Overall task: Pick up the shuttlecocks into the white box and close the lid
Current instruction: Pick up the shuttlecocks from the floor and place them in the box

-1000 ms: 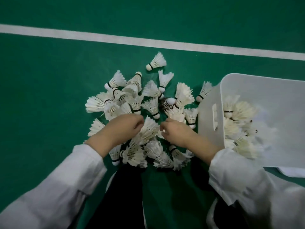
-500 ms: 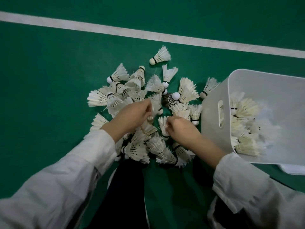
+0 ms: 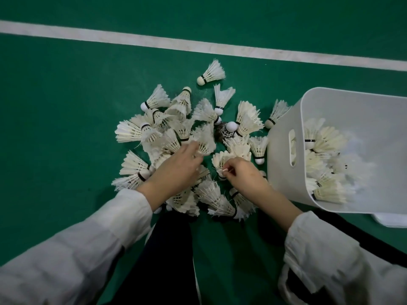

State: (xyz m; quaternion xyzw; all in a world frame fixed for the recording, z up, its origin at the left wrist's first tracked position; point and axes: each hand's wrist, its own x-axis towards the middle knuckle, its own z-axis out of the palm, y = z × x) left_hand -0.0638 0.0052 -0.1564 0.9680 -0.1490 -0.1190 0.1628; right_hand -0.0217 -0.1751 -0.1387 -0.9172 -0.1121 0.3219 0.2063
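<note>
A pile of white feather shuttlecocks [image 3: 182, 133] lies on the green court floor, with one shuttlecock [image 3: 211, 73] apart at the far side. My left hand [image 3: 176, 170] reaches into the pile and pinches the skirt of a shuttlecock [image 3: 204, 140]. My right hand [image 3: 242, 175] grips a shuttlecock [image 3: 221, 162] by its cork end. The white box [image 3: 284, 164] stands tilted at the right, open, with several shuttlecocks [image 3: 323, 159] inside.
A white court line [image 3: 154, 41] crosses the floor beyond the pile. A white flat piece, perhaps the lid [image 3: 389, 220], pokes out from under the box at the right edge. My dark trouser leg [image 3: 160, 256] is below the pile.
Both hands have moved a little farther into the pile. The left hand now pinches a shuttlecock's feathers, and the right hand has closed on one near the box.
</note>
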